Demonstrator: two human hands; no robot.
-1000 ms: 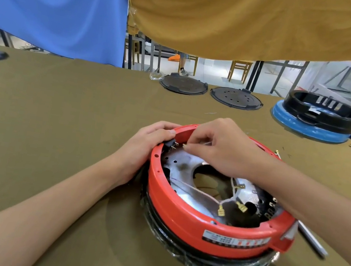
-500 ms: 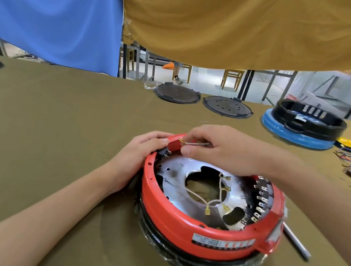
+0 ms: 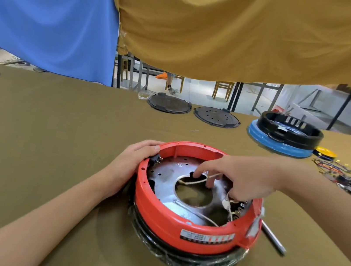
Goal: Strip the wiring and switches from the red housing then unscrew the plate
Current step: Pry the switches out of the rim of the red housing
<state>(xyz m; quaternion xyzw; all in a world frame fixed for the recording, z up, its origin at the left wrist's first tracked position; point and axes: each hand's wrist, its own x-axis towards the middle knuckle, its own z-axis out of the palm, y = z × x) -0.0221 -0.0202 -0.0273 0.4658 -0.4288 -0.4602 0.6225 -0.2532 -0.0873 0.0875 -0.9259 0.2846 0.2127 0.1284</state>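
The red housing (image 3: 178, 223) sits on the table (image 3: 43, 135), holding a metal plate (image 3: 167, 177) and loose white wires (image 3: 192, 182). The left hand (image 3: 135, 161) grips its far-left rim; the right hand (image 3: 243, 176) reaches inside, fingers pinching a wire.

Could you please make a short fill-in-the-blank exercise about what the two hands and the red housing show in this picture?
1. The left hand grips the rim of the ____ housing.
2. The right hand reaches down to a pale ____ above the metal plate.
3. The two dark lids lie at the table's ____ edge.

Missing words: red; wire; far
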